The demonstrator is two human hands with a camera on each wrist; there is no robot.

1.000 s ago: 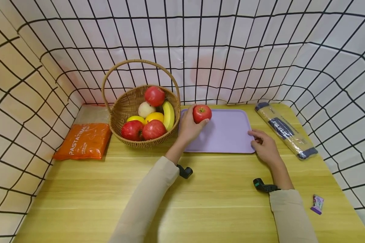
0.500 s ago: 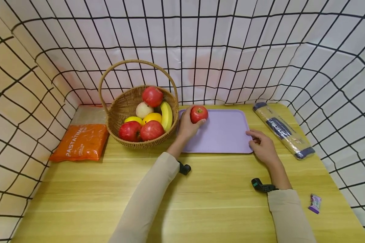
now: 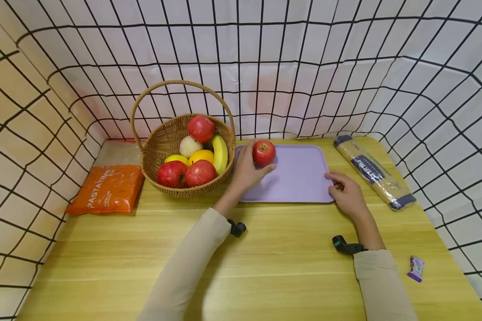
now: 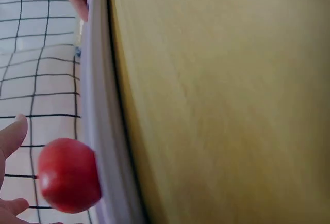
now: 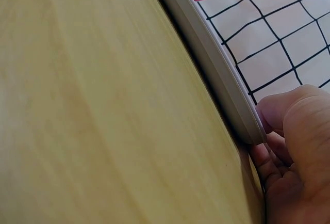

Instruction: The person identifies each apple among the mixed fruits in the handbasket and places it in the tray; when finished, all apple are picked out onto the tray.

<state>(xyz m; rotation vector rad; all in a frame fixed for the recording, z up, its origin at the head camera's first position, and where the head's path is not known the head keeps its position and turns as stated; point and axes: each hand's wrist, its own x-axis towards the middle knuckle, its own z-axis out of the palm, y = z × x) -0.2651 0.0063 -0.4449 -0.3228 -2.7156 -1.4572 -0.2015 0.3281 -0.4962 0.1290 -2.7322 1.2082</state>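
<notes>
A red apple sits on the left part of the lilac tray. My left hand is beside this apple, its thumb spread away; in the left wrist view a gap shows between the thumb and the apple. At the tray's right edge, my right hand pinches the rim. In the right wrist view its thumb lies on top of the tray edge, with fingers curled below. Left of the tray stands a wicker basket holding several fruits, including apples and a banana.
An orange packet lies left of the basket, against the grid-patterned wall. Right of the tray lies a long clear packet with blue ends. A small purple-wrapped sweet is near the right table edge.
My left hand has loosened from the apple, its thumb moving off, and the apple now rests on the tray. The right hand keeps its place on the rim.
</notes>
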